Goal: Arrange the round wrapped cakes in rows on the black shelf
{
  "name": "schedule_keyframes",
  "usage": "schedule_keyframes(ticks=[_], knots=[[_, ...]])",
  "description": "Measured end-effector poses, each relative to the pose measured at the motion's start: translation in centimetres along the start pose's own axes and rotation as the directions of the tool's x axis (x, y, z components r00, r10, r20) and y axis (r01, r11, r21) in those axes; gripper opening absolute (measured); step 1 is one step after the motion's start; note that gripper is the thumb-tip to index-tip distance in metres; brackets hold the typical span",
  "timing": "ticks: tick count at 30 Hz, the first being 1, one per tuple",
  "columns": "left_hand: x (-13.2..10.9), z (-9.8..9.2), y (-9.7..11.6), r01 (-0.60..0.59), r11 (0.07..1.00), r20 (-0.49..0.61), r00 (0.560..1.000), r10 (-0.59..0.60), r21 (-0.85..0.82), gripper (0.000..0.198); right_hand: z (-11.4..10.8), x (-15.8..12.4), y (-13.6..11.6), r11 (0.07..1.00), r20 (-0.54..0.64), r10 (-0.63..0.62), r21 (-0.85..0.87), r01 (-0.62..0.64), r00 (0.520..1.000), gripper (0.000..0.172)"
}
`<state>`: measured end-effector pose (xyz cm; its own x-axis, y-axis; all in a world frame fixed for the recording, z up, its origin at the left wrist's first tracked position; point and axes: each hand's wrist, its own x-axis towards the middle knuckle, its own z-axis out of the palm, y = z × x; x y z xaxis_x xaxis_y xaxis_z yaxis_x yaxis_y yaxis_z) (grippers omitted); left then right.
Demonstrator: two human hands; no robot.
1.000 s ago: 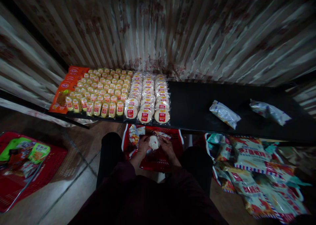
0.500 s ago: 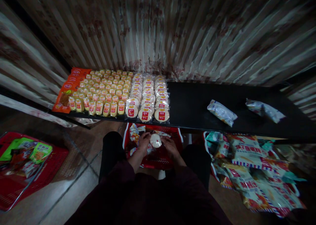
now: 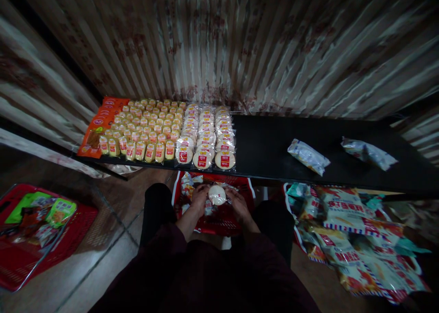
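Between my two hands is a round, pale packaged cake [image 3: 217, 195] in a clear wrapper, held over the red basket [image 3: 252, 198] at my knees. My left hand [image 3: 199, 201] grips its left edge with closed fingers. On the other edge, my right hand [image 3: 237, 202] is closed on the wrapper. Other snack packets [image 3: 188, 187] lie in the basket, partly hidden by my hands. Just beyond, on the black shelf [image 3: 260, 143], similar round wrapped cakes [image 3: 205, 157] stand in three rows.
Left of the round cakes are rows of small yellow wrapped cakes [image 3: 140, 150] and an orange packet [image 3: 106, 121]. Two silvery packets [image 3: 308, 156] lie on the shelf's right part. A red basket [image 3: 82, 226] stands at left; a heap of snack bags [image 3: 346, 240] is at right.
The round cake has turned slightly and its pale face shows more fully toward me. Both hands keep their hold in nearly the same spot. The view has shifted a little.
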<state>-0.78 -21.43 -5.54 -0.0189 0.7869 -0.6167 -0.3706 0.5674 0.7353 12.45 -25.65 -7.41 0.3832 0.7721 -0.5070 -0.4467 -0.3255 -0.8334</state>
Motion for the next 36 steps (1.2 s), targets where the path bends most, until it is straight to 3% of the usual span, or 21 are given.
schedule_keyframes(ticks=[3,9,14,17,23,29,31,34,36], knots=[[-0.3,-0.1,0.4,0.031,0.999,0.004,1.000,-0.031,0.010,0.028,-0.2,0.1,0.4,1.000,0.004,0.005,-0.024,-0.005,1.000,0.043],[-1.3,0.0,1.4,0.084,0.996,0.071,0.994,-0.086,0.025,0.022,-0.4,0.1,1.1,0.997,-0.002,-0.003,-0.081,0.003,1.000,0.066],[-1.4,0.2,1.5,0.110,0.993,0.110,0.987,-0.114,0.039,0.018,-0.2,-0.4,0.3,0.969,0.047,-0.104,-0.221,0.112,0.993,0.053],[-1.1,0.2,1.1,0.109,0.993,0.106,0.988,-0.113,0.039,0.014,0.0,-0.7,-0.2,0.924,0.124,-0.185,-0.315,0.215,0.975,0.044],[-0.7,-0.6,1.2,0.121,0.993,0.086,0.989,-0.121,0.007,0.011,0.6,-2.0,-1.1,0.946,0.309,0.032,-0.316,0.071,0.951,0.050],[0.1,-0.8,1.3,0.139,0.990,0.055,0.989,-0.139,0.014,0.010,0.9,-2.9,-2.2,0.967,0.494,-0.001,-0.221,0.126,0.870,0.047],[0.1,-0.6,1.1,0.139,0.990,0.057,0.989,-0.140,0.018,0.010,0.8,-2.7,-2.0,0.967,0.469,-0.008,-0.222,0.127,0.883,0.049],[-0.1,-0.3,0.9,0.142,0.989,0.073,0.987,-0.144,0.036,0.010,0.3,-1.9,-1.0,0.973,0.309,0.015,-0.225,0.057,0.951,0.052],[-0.3,-0.1,0.8,0.141,0.989,0.090,0.985,-0.145,0.053,0.010,0.1,-1.3,-0.3,0.980,0.237,0.034,-0.198,0.014,0.971,0.054]])
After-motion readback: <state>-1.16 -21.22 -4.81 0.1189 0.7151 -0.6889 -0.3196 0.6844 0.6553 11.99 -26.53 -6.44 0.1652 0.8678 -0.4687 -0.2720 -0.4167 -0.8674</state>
